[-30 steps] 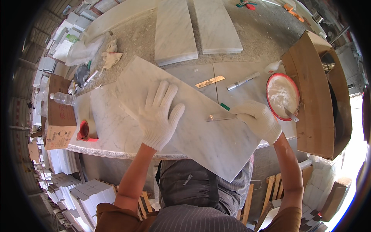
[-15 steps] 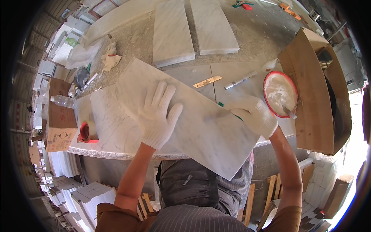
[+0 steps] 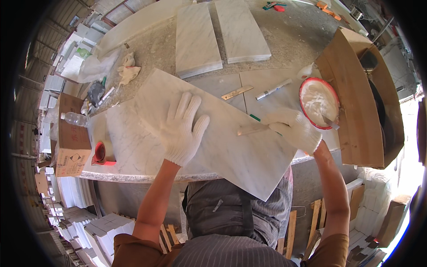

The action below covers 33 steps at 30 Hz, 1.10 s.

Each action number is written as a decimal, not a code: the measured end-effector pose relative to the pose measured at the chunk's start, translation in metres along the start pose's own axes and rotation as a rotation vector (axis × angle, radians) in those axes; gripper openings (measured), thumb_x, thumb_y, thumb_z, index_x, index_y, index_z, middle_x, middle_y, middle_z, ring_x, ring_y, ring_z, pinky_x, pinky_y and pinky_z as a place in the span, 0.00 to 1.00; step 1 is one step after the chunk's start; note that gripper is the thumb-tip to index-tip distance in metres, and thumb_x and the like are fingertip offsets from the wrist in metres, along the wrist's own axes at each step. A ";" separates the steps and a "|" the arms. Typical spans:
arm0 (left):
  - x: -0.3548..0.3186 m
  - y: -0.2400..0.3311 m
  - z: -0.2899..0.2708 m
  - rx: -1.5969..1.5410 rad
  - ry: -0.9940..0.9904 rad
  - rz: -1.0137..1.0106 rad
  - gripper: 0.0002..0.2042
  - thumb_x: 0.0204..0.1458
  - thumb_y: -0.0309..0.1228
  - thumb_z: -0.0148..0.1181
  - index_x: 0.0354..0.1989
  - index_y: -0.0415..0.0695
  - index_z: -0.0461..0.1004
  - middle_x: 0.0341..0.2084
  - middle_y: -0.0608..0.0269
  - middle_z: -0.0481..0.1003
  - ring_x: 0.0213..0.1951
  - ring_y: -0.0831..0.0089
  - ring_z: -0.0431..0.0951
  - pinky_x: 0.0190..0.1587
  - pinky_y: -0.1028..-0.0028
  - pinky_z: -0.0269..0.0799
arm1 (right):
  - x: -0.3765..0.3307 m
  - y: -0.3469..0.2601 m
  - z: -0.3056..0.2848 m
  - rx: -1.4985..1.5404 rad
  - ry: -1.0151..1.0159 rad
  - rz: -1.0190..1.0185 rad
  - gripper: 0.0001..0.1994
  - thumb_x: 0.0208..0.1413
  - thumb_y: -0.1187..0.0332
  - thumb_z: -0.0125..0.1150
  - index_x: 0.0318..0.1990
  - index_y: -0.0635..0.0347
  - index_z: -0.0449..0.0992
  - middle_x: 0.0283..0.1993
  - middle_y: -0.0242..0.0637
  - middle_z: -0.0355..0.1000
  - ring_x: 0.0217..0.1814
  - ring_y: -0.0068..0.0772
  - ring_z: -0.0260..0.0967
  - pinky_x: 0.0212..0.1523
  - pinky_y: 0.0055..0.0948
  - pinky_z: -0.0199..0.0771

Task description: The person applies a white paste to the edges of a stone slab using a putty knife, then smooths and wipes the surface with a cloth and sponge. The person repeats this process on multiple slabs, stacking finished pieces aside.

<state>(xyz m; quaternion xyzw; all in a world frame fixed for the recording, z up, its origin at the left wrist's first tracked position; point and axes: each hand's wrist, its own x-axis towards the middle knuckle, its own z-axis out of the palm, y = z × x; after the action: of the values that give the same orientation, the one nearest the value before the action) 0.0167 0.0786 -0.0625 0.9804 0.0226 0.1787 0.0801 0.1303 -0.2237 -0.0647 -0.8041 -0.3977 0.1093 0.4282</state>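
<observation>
A white marble slab (image 3: 231,147) lies at an angle on the stone workbench, its near corner hanging over the front edge. My left hand (image 3: 182,129), in a white knit glove, presses flat on the slab's middle with fingers spread. My right hand (image 3: 293,129), also gloved, grips a thin flat blade tool (image 3: 251,130) whose tip rests on the slab's right part. A round red-rimmed bowl of white paste (image 3: 318,101) sits just right of that hand, with a small tool standing in it.
Two more marble slabs (image 3: 198,38) lie side by side at the back. A marker pen (image 3: 273,89) and a flat metal strip (image 3: 237,92) lie beyond the slab. A wooden crate (image 3: 356,98) stands right, a cardboard box (image 3: 69,133), bottle (image 3: 74,118) and red tape roll (image 3: 100,153) left.
My right hand has shifted slightly left along the slab's right edge with the blade. My left hand stays pressed on the slab.
</observation>
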 end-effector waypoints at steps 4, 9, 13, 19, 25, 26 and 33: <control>-0.001 -0.007 0.002 0.019 0.029 0.035 0.24 0.58 0.42 0.62 0.62 0.45 0.74 0.63 0.51 0.72 0.65 0.51 0.68 0.71 0.51 0.58 | -0.045 -0.015 -0.032 0.129 0.107 0.189 0.09 0.58 0.77 0.61 0.44 0.69 0.82 0.41 0.40 0.79 0.41 0.29 0.74 0.41 0.27 0.73; -0.020 0.020 0.001 -0.345 0.037 0.029 0.26 0.60 0.44 0.62 0.63 0.45 0.71 0.62 0.49 0.72 0.64 0.49 0.69 0.68 0.51 0.62 | -0.165 -0.008 -0.008 0.631 0.863 0.414 0.11 0.66 0.71 0.59 0.54 0.61 0.77 0.37 0.23 0.69 0.35 0.11 0.63 0.34 0.14 0.64; -0.047 0.111 -0.014 -0.654 -0.521 0.673 0.34 0.59 0.54 0.61 0.70 0.49 0.66 0.71 0.54 0.62 0.72 0.52 0.61 0.73 0.50 0.52 | -0.204 -0.021 0.057 1.026 1.066 0.522 0.14 0.68 0.70 0.58 0.59 0.59 0.74 0.38 0.24 0.70 0.34 0.11 0.62 0.33 0.13 0.65; -0.006 0.063 0.013 -0.587 -0.361 0.766 0.32 0.60 0.49 0.62 0.70 0.49 0.65 0.70 0.54 0.64 0.72 0.59 0.61 0.73 0.51 0.54 | -0.199 -0.044 0.086 1.082 1.154 0.610 0.17 0.68 0.70 0.56 0.61 0.66 0.72 0.34 0.27 0.67 0.32 0.15 0.59 0.33 0.15 0.61; 0.069 -0.167 -0.024 0.685 0.253 -0.080 0.26 0.64 0.51 0.51 0.63 0.47 0.71 0.63 0.45 0.69 0.67 0.48 0.64 0.69 0.51 0.56 | -0.208 -0.036 0.084 1.060 1.175 0.599 0.16 0.69 0.75 0.53 0.62 0.64 0.72 0.34 0.27 0.65 0.31 0.14 0.56 0.33 0.14 0.59; 0.067 -0.169 -0.022 0.587 0.232 -0.062 0.27 0.64 0.52 0.50 0.64 0.47 0.70 0.65 0.46 0.67 0.69 0.47 0.62 0.71 0.50 0.52 | -0.210 -0.036 0.087 1.064 1.178 0.600 0.16 0.69 0.75 0.53 0.62 0.65 0.72 0.34 0.27 0.65 0.31 0.14 0.56 0.33 0.14 0.59; -0.005 0.017 0.004 -0.133 -0.276 0.144 0.34 0.62 0.54 0.54 0.72 0.46 0.63 0.73 0.49 0.59 0.76 0.52 0.51 0.76 0.49 0.43 | -0.189 -0.028 0.097 1.143 1.193 0.528 0.17 0.69 0.74 0.53 0.62 0.67 0.71 0.35 0.27 0.65 0.33 0.14 0.56 0.33 0.14 0.59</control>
<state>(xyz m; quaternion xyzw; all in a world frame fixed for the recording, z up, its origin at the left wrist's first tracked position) 0.0135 0.0607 -0.0652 0.9872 -0.0709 0.0486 0.1342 -0.0598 -0.2955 -0.1335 -0.4545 0.2091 -0.0518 0.8643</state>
